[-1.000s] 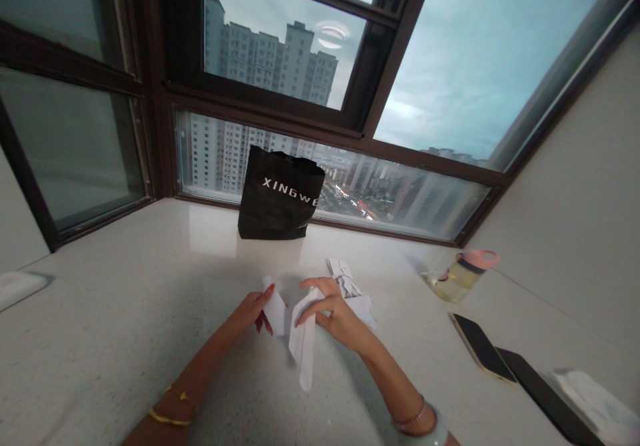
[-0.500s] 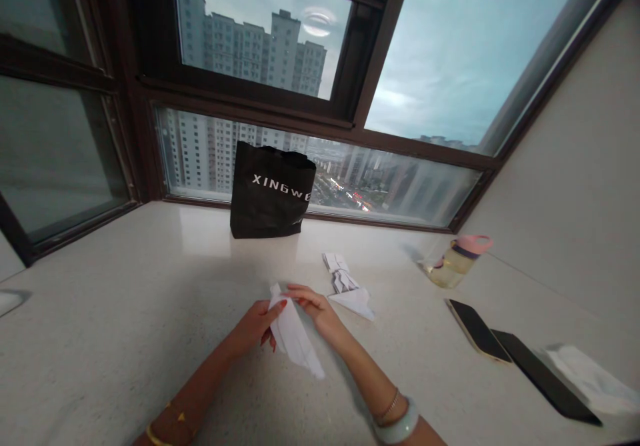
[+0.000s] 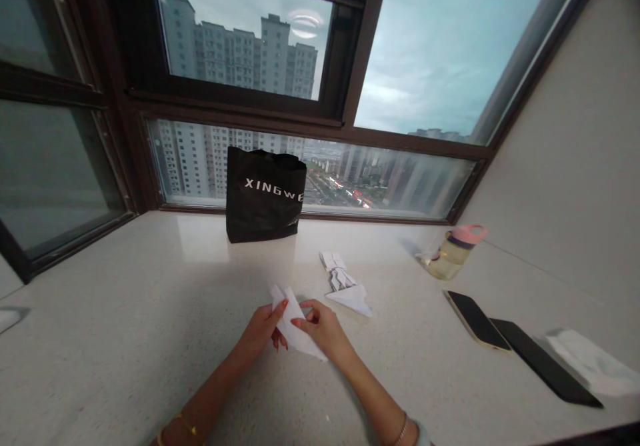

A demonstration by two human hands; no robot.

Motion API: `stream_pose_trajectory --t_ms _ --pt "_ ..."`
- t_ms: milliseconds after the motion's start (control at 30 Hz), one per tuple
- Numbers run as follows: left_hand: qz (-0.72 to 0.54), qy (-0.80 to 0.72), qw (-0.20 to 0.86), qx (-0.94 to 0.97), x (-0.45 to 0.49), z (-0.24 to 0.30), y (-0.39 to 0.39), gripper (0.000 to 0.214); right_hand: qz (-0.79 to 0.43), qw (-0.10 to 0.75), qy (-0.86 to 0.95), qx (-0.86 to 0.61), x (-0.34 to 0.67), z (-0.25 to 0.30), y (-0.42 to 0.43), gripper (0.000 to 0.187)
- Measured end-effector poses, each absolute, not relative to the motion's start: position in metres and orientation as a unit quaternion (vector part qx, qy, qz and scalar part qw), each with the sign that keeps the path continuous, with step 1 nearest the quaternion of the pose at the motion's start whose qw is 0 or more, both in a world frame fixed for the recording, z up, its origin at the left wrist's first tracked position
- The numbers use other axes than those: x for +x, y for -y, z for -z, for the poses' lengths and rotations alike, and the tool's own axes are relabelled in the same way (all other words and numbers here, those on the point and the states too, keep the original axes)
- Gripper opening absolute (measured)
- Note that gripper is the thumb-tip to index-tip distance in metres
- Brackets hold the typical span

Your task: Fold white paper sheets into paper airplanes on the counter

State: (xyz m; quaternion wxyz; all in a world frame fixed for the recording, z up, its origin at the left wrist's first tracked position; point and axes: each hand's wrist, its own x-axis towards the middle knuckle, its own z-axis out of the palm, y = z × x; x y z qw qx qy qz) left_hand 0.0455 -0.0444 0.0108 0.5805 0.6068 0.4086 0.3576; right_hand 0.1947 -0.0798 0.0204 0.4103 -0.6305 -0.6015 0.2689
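Note:
A folded sheet of white paper (image 3: 299, 337) is held up over the speckled white countertop (image 3: 150, 339). My left hand (image 3: 265, 325) pinches its left side, the thumb lying on top and the other fingers beneath. At the right edge, my right hand (image 3: 323, 325) grips the same paper between thumb and curled fingers. Two points stick up at the paper's top end, and its lower end tapers to the right. Just beyond my right hand lie several folded white paper pieces (image 3: 350, 297), some with dark lines on them.
A black bag (image 3: 265, 199) with white lettering stands against the window. On the right are a bottle with a pink lid (image 3: 456, 251), a phone (image 3: 477, 319), a flat black object (image 3: 545, 363) and a white packet (image 3: 593, 363) by the wall.
My right hand has moved from the paper's top end down to its right edge, and its fingers have curled in. The paper's lower end has swung up slightly. The view has shifted a little.

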Motion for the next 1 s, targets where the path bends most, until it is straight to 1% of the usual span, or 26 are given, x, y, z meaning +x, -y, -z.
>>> stream_pose_trajectory --t_ms 67,133,167,267,333,467,567,600,667,733,800,933,1000 --pt "-0.357 -0.411 0.581 0.605 0.046 -0.009 0.045 0.059 -0.254 0.442 0.579 -0.636 0.199 -0.021 0.081 0.020" --pt "-0.362 -0.416 0.582 0.597 0.046 -0.009 0.045 0.060 -0.216 0.482 0.568 -0.631 0.204 -0.025 0.083 0.020" --pt "-0.364 -0.418 0.584 0.592 0.046 -0.010 0.045 0.060 -0.215 0.492 0.569 -0.623 0.205 -0.028 0.084 0.021" --pt "-0.362 -0.407 0.606 0.580 0.049 -0.014 0.046 0.063 -0.279 0.475 0.591 -0.590 0.203 -0.035 0.087 0.023" --pt "-0.357 -0.389 0.622 0.579 0.052 -0.016 0.049 0.063 -0.293 0.451 0.613 -0.579 0.197 -0.038 0.088 0.021" --pt "-0.351 -0.375 0.628 0.585 0.061 -0.018 0.055 0.062 -0.207 0.415 0.661 -0.590 0.191 -0.040 0.086 0.020" --pt "-0.367 -0.388 0.617 0.578 0.071 -0.019 0.056 0.062 -0.148 0.443 0.660 -0.588 0.199 -0.038 0.086 0.033" --pt "-0.379 -0.395 0.612 0.571 0.076 -0.019 0.055 0.062 -0.156 0.463 0.647 -0.585 0.205 -0.036 0.087 0.039" --pt "-0.399 -0.405 0.605 0.558 0.087 -0.019 0.054 0.061 -0.224 0.491 0.608 -0.582 0.221 -0.031 0.091 0.046" --pt "-0.397 -0.413 0.595 0.563 0.100 -0.018 0.051 0.059 -0.318 0.500 0.560 -0.579 0.242 -0.025 0.097 0.046" --pt "-0.381 -0.424 0.571 0.591 0.113 -0.015 0.049 0.053 -0.378 0.504 0.518 -0.578 0.264 -0.020 0.104 0.044" --pt "-0.348 -0.438 0.489 0.669 0.135 -0.009 0.046 0.028 -0.391 0.490 0.489 -0.607 0.302 -0.018 0.114 0.043" --pt "-0.315 -0.472 0.407 0.716 0.141 -0.008 0.046 0.022 -0.366 0.457 0.488 -0.647 0.311 -0.017 0.114 0.040"
